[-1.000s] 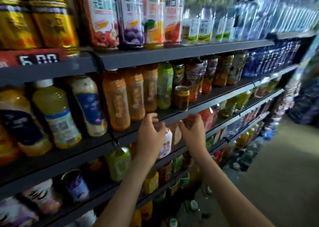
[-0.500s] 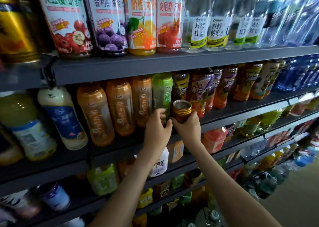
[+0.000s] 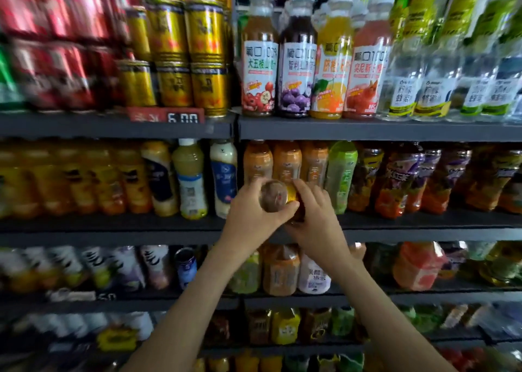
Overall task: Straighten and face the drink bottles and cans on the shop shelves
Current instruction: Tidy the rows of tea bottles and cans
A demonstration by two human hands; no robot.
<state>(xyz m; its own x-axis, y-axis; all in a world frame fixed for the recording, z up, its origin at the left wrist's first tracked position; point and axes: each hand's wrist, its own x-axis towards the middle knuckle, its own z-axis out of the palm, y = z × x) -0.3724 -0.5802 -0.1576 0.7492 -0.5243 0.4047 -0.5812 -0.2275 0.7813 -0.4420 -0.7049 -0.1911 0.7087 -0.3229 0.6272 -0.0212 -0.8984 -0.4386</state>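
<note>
A small gold can (image 3: 278, 196) is held in the air in front of the second shelf, its round end turned toward me. My left hand (image 3: 255, 216) wraps it from the left and below, and my right hand (image 3: 316, 216) grips it from the right. Behind it stand orange tea bottles (image 3: 286, 162) and a green bottle (image 3: 340, 173). Stacked gold cans (image 3: 206, 57) of the same look fill the top shelf's middle, above a red price tag (image 3: 166, 115).
Four juice bottles (image 3: 310, 60) with white caps stand right of the gold cans, then clear bottles (image 3: 423, 89). Red cans (image 3: 56, 46) sit top left. The dark shelf edge (image 3: 395, 130) runs across. Lower shelves hold more bottles and a blue can (image 3: 186, 267).
Both hands reached the gold can on the second shelf, lifted it off and carried it left, tilting its end toward me. The view swung left and up to the gold cans.
</note>
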